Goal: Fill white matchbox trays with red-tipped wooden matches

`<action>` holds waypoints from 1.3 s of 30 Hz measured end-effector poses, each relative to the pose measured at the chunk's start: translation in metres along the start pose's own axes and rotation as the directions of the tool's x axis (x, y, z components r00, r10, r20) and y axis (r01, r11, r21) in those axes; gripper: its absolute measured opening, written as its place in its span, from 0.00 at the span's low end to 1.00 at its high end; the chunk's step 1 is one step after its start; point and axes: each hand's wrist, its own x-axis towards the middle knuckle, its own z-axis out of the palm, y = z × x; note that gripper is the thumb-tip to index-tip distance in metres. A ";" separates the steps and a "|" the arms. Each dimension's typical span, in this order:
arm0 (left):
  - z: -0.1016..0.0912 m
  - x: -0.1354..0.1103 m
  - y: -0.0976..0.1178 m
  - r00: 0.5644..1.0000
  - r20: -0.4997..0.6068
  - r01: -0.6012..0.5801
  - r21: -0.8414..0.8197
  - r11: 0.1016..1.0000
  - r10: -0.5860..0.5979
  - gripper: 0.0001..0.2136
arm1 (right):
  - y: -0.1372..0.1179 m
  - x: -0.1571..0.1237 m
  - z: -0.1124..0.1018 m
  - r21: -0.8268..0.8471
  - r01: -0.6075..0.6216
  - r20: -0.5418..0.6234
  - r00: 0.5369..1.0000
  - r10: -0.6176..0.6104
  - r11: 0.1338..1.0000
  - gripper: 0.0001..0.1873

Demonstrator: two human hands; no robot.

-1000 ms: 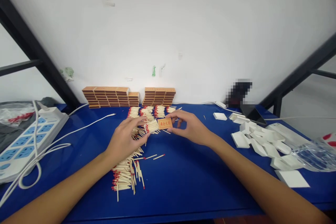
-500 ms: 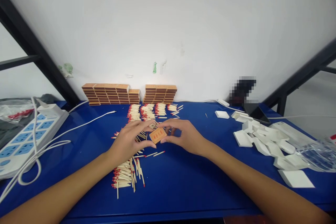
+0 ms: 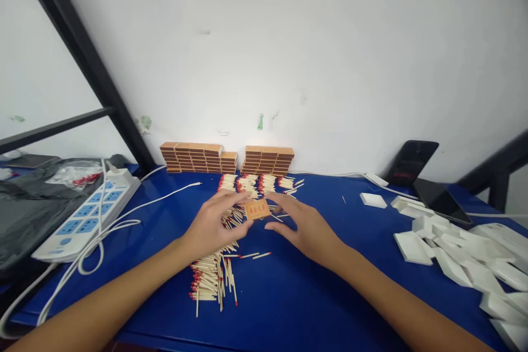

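Observation:
A small orange matchbox [image 3: 256, 209] with red lettering on its top is pinched at its left end between the thumb and fingers of my left hand [image 3: 218, 220]. Close to its right side is my right hand [image 3: 307, 226], thumb and fingers apart; its index fingertip is near the box's far corner, and I cannot tell if it touches. Beneath and around the hands lie loose red-tipped matches [image 3: 208, 280]. Some are partly hidden by my left hand. Behind, more matches [image 3: 247, 184] form several bundles in a row.
Stacked matchboxes [image 3: 193, 158] and a second stack [image 3: 268, 159] line the wall. White box trays [image 3: 457, 247] are heaped at right, near a phone [image 3: 412, 162] and a dark tablet [image 3: 443, 201]. A power strip [image 3: 88, 214] with white cables lies at left on the blue table [image 3: 297, 297].
My right thumb has come away from the matchbox, which both hands gripped before. The box has turned so its lettering lies nearly level. The whole view has shifted.

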 end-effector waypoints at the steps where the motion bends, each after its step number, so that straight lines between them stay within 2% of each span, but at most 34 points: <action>1: -0.007 0.008 -0.007 1.000 -0.011 0.013 0.042 0.999 -0.012 0.25 | 0.003 0.000 -0.002 -0.145 0.067 -0.020 0.997 -0.070 0.987 0.27; 3: -0.022 0.030 -0.027 0.999 -0.022 0.044 0.136 0.990 -0.041 0.28 | 0.010 0.002 -0.007 -0.375 0.154 -0.019 0.985 -0.173 0.914 0.23; 5: -0.035 0.056 -0.050 0.999 -0.014 0.047 0.217 0.975 -0.045 0.28 | 0.016 0.005 -0.012 -0.483 0.184 0.008 0.979 -0.206 0.856 0.20; 8: -0.042 0.093 -0.083 0.999 0.035 0.019 0.285 0.958 -0.030 0.26 | 0.024 0.008 -0.016 -0.517 0.185 0.030 0.980 -0.198 0.836 0.19; 11: -0.034 0.108 -0.102 1.000 0.025 0.009 0.339 0.941 -0.019 0.20 | 0.028 0.009 -0.016 -0.546 0.167 0.049 0.985 -0.167 0.821 0.16; 15: -0.019 0.098 -0.097 0.997 -0.078 0.058 0.403 0.913 -0.029 0.17 | 0.031 0.010 -0.018 -0.581 0.121 0.063 0.993 -0.103 0.805 0.15; 19: -0.012 0.078 -0.075 0.999 -0.034 0.000 0.417 0.909 0.015 0.14 | 0.037 0.014 -0.029 -0.630 0.021 0.039 0.999 0.004 0.776 0.17; 23: -0.009 0.057 -0.068 0.998 -0.014 -0.043 0.402 0.915 0.053 0.12 | 0.052 0.019 -0.056 -0.684 -0.142 -0.022 0.984 0.175 0.715 0.19; 25: -0.007 0.045 -0.073 0.997 -0.058 -0.030 0.395 0.918 0.058 0.13 | 0.062 0.018 -0.079 -0.711 -0.266 -0.087 0.952 0.294 0.652 0.21; 27: -0.005 0.035 -0.080 0.992 -0.107 -0.022 0.397 0.918 0.070 0.15 | 0.074 0.012 -0.107 -0.730 -0.392 -0.166 0.896 0.411 0.560 0.22; 29: -0.003 0.028 -0.085 0.988 -0.129 -0.026 0.403 0.915 0.084 0.15 | 0.085 0.001 -0.134 -0.734 -0.491 -0.205 0.818 0.537 0.468 0.20; 32: 0.001 0.026 -0.082 0.989 -0.072 -0.091 0.412 0.907 0.132 0.12 | 0.100 -0.017 -0.164 -0.719 -0.587 -0.159 0.660 0.734 0.372 0.17; 34: 0.003 0.027 -0.072 0.984 -0.028 -0.148 0.416 0.897 0.175 0.10 | 0.110 -0.024 -0.172 -0.706 -0.612 -0.121 0.598 0.792 0.355 0.20; 39: 0.008 0.027 -0.042 0.951 0.053 -0.299 0.399 0.867 0.304 0.08 | 0.134 -0.025 -0.160 -0.678 -0.623 -0.043 0.563 0.825 0.390 0.31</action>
